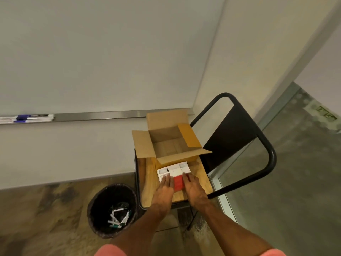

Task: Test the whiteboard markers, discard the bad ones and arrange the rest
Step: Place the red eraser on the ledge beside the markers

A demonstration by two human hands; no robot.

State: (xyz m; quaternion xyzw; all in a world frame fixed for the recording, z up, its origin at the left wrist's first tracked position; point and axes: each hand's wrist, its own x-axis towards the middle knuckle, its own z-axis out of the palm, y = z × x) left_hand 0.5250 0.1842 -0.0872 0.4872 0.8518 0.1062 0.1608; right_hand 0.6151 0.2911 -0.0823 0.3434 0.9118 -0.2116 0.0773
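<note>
A white and red marker pack [176, 174] lies flat on the wooden seat of a chair [147, 187]. My left hand [165, 187] rests on its left side with fingers straight. My right hand [191, 185] lies along its right side, fingers extended on the pack. Several markers [27, 118] with blue caps lie in the metal tray [101, 115] under the whiteboard [101, 52] at far left. Discarded markers [119, 218] lie at the bottom of a black bin [97, 204] on the floor.
An open, empty cardboard box [166, 143] stands on the seat behind the pack, its flaps spread. The chair's black tubular back [265, 145] curves to the right. A glass panel [276, 182] stands right of the chair. The bin sits left of the chair.
</note>
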